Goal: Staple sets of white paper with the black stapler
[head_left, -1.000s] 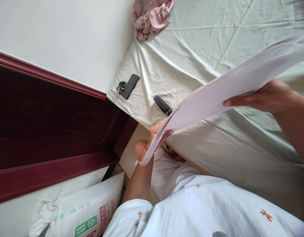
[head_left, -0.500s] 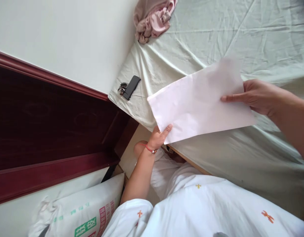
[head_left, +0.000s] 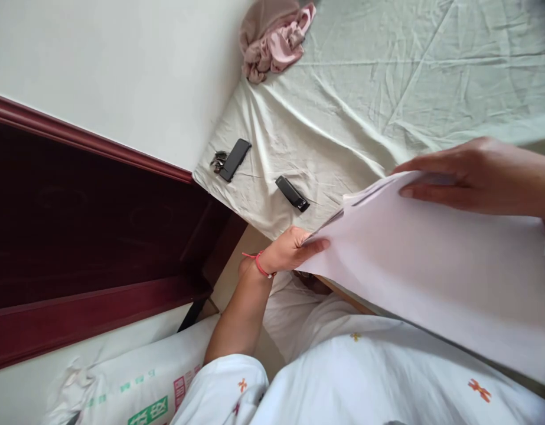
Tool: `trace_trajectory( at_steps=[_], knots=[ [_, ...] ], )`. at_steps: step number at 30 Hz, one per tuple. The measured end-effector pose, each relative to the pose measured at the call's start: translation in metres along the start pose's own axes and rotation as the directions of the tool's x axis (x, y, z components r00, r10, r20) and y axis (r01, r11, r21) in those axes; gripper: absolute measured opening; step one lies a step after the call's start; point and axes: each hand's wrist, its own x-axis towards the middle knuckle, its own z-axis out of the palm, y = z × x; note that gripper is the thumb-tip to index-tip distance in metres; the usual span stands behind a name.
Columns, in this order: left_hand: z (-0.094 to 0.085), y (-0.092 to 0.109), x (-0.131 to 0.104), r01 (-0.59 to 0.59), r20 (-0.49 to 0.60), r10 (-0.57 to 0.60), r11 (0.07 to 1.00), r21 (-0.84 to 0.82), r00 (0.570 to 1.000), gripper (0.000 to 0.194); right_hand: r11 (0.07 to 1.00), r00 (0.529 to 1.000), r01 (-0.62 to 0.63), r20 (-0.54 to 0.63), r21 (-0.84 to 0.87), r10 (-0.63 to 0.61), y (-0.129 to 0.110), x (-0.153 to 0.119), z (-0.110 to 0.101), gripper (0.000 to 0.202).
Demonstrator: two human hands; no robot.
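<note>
Left hand (head_left: 287, 251) and right hand (head_left: 485, 177) engaged — fingers clamped on the paper (head_left: 440, 265), at left end and upper edge respectively.

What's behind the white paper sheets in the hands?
Wrinkled pale green cloth shows beyond the upper edge of the white paper sheets. Whatever lies directly behind is hidden; the left hand shows its thumb, other fingertips covered.

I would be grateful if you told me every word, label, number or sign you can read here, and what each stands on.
"皮": white character in the green box on the white sack; the character before it is unclear.
Red-box lettering, same sack: too blurred to read.
Small green characters, same sack: too blurred.
Paper sheets: no writing visible on the facing side.
</note>
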Motion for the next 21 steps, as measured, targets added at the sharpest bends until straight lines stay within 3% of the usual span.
trace_trajectory(
  at_steps=[4,8,11,13,19,21],
  knots=[
    [-0.006,-0.002,0.005,0.113,0.128,-0.114,0.994,0.015,0.985,0.028,0.947,0.957,-0.262,0.177,0.187,0.230,0.011,-0.006,0.006,0.058],
    [-0.006,-0.018,0.011,0.261,0.099,-0.249,0.955,-0.141,0.964,0.037,0.797,0.851,-0.514,0.305,0.318,0.427,0.013,-0.007,0.027,0.050],
    [-0.005,-0.028,0.015,0.295,-0.081,-0.328,0.916,-0.272,0.941,0.052,0.623,0.759,-0.651,0.399,0.434,0.515,0.014,-0.004,0.041,0.042],
    [-0.004,-0.032,0.018,0.298,-0.205,-0.368,0.904,-0.305,0.907,0.056,0.540,0.726,-0.686,0.425,0.488,0.540,0.015,-0.002,0.047,0.037],
    [-0.001,-0.033,0.030,0.229,-0.434,-0.348,0.925,-0.303,0.831,0.049,0.448,0.689,-0.708,0.394,0.546,0.609,0.018,0.003,0.059,0.030],
    [-0.001,-0.035,0.035,0.221,-0.497,-0.335,0.936,-0.275,0.801,0.043,0.482,0.711,-0.674,0.316,0.559,0.628,0.016,0.005,0.061,0.027]
  ],
)
